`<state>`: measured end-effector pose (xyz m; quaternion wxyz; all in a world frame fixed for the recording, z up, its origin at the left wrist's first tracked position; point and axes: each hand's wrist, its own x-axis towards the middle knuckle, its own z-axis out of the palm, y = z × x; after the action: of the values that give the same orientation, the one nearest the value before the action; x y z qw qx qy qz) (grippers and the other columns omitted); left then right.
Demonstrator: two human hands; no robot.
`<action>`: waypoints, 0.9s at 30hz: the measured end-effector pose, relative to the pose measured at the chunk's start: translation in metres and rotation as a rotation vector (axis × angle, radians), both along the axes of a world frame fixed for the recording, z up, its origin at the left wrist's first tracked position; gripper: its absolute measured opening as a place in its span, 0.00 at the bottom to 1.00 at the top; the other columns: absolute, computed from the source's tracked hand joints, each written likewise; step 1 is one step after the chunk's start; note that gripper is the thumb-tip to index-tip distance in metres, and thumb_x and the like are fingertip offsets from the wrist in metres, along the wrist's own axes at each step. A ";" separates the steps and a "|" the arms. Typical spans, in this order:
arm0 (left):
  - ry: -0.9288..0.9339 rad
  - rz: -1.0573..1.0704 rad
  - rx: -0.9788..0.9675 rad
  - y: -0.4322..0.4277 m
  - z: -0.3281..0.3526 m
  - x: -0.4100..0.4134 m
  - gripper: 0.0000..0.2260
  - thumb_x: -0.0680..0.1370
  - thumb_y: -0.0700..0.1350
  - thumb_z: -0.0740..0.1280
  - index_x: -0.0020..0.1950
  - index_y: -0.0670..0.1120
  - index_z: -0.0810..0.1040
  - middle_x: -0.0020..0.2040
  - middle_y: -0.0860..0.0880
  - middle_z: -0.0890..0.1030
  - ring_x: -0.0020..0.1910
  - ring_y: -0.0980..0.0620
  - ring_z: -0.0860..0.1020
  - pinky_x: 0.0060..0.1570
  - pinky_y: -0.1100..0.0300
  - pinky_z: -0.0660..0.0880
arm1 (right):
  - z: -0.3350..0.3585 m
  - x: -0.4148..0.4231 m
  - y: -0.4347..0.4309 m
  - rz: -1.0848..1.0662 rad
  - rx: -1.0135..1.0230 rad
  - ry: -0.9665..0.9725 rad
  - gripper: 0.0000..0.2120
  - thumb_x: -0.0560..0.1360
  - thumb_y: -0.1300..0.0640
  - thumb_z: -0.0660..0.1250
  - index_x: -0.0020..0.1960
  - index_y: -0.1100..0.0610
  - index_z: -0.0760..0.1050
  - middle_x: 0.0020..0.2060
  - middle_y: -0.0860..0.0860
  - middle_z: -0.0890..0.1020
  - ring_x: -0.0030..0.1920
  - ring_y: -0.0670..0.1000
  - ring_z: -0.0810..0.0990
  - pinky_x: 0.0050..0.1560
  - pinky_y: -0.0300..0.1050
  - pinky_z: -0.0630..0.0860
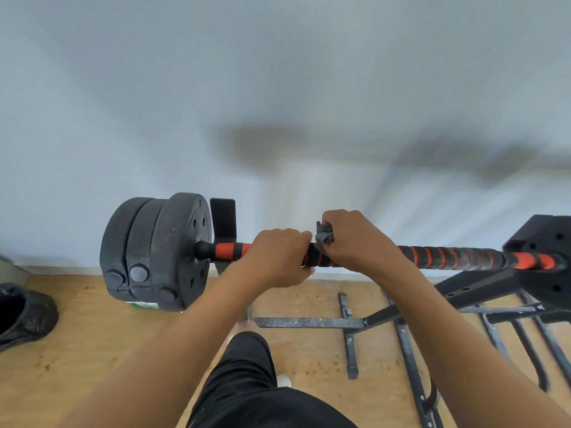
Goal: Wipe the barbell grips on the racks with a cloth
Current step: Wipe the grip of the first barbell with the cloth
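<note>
A barbell with a red and black grip (pixel 448 256) lies across a black rack (pixel 472 285), level with my chest. Black weight plates (pixel 154 251) load its left end, and another black plate (pixel 547 257) sits at the right end. My left hand (pixel 278 257) grips the bar just right of its left red section. My right hand (pixel 358 242) holds a grey cloth (pixel 324 236) wrapped against the bar, right beside my left hand. The grip under both hands is hidden.
A white wall stands close behind the bar. The rack's black base bars (pixel 309 322) spread over the wooden floor below. A black bag-lined bin (pixel 21 313) sits at the far left. My leg in black trousers (pixel 247 381) is below the bar.
</note>
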<state>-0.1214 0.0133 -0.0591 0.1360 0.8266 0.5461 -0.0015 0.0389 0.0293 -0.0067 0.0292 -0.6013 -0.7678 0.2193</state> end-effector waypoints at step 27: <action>-0.235 -0.147 -0.526 0.020 0.021 -0.027 0.11 0.87 0.58 0.57 0.57 0.53 0.73 0.48 0.52 0.79 0.48 0.51 0.78 0.47 0.56 0.73 | 0.010 0.012 0.007 0.088 -0.064 0.076 0.14 0.76 0.55 0.72 0.36 0.52 0.70 0.33 0.47 0.76 0.31 0.46 0.75 0.28 0.38 0.68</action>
<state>-0.1487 0.0333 -0.0380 0.4072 0.7949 0.4462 -0.0573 0.0511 0.0368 0.0036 0.0294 -0.5587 -0.7845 0.2675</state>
